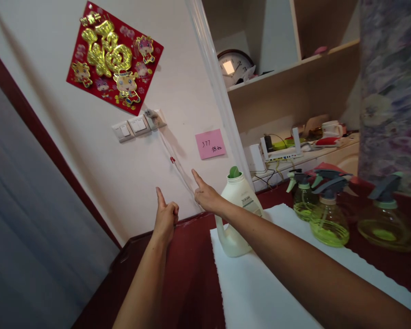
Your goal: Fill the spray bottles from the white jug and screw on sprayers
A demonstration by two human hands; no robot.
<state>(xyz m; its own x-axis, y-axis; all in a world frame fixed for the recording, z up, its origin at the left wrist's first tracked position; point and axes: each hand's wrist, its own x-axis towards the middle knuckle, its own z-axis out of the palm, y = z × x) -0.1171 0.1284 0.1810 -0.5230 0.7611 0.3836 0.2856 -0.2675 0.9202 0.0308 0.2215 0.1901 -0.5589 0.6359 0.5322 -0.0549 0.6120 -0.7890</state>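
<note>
My left hand [165,215] is raised in front of the wall, one finger stretched up and the others curled in. Nothing shows in it. My right hand [206,193] also points up and left with one finger out and the rest folded, and it too looks free of any object. Behind my right forearm stands an uncapped white jug [238,242] with a handle and a green piece in its neck; the forearm hides part of it. The jug rests on a white sheet [239,288]. To the right are several spray bottles [329,226] with yellow-green bases and grey trigger heads.
Beneath the sheet is a dark red tabletop [188,269] against the wall. The wall carries switches [139,124], a plugged-in cable [171,157], a pink note [210,144] and a red decoration [114,57]. Shelves [270,77] and a router [282,153] stand behind; a curtain [37,205] hangs left.
</note>
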